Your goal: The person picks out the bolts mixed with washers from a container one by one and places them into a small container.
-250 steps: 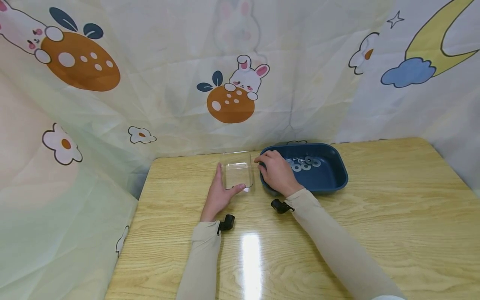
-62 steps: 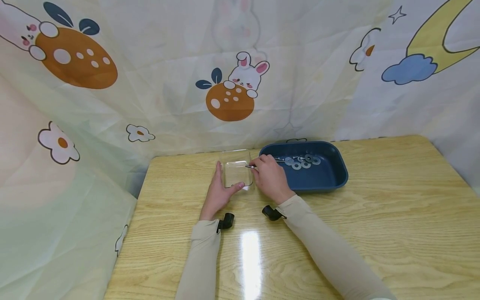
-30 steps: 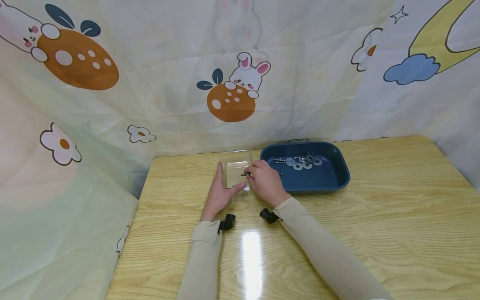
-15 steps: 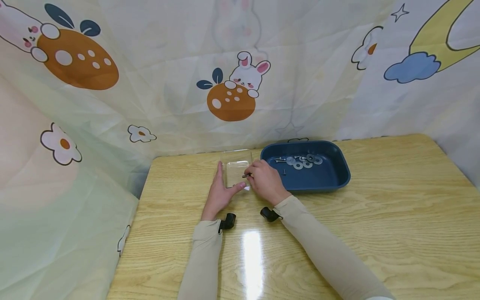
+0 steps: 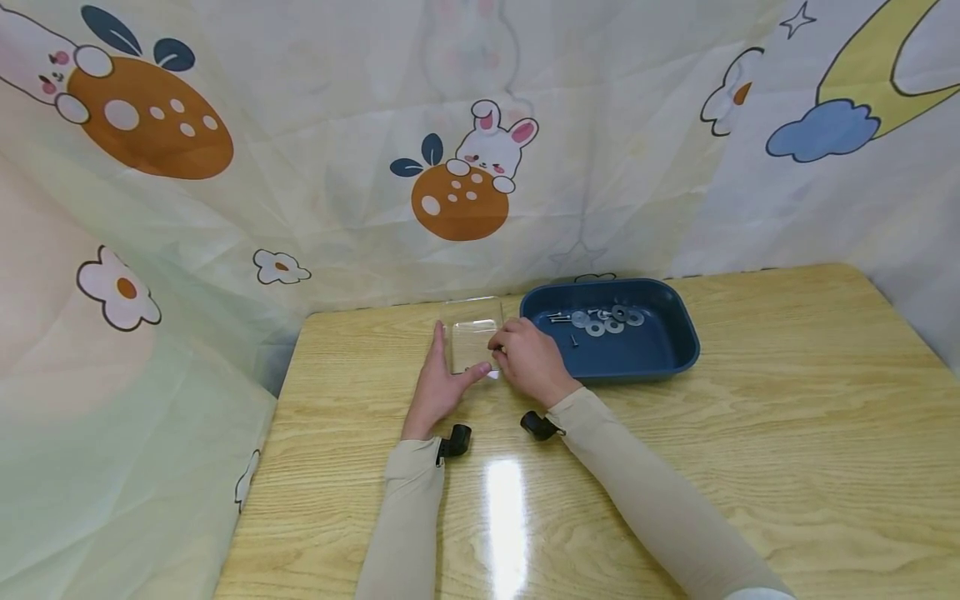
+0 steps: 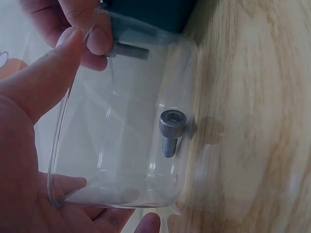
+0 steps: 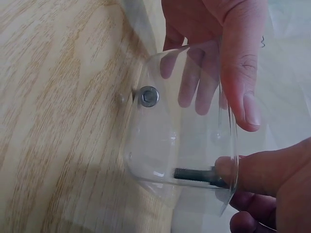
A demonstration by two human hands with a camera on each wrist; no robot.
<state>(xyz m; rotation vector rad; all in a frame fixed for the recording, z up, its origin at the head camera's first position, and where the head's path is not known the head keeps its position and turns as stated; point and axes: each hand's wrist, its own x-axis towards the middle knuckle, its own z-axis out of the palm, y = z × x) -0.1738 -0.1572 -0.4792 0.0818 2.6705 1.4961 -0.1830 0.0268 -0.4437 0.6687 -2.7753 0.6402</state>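
In the head view, a clear plastic box (image 5: 474, 333) stands on the table between the hands. My left hand (image 5: 442, 387) grips it, thumb at the near rim and fingers along the left side. My right hand (image 5: 531, 357) is at the box's right side. The left wrist view shows that hand pinching a dark socket-head bolt (image 6: 131, 51) by its head, the threaded shank pointing into the box. Another socket-head bolt (image 6: 171, 130) lies on the box's bottom. Through the clear wall, the right wrist view shows the held bolt (image 7: 194, 175) above the bottom.
Right of the box, a dark blue tray (image 5: 645, 365) holds several flat washers (image 5: 596, 329), a few long screws (image 5: 559, 318) and a small screw (image 5: 575, 340) lying apart. The wooden table (image 5: 780, 400) extends to the right. A printed cloth (image 5: 337, 183) hangs behind.
From the blue tray, my right hand has come left to the box with a bolt and then lower beside it. The small screw in the tray has shifted slightly right. My left hand stays put.
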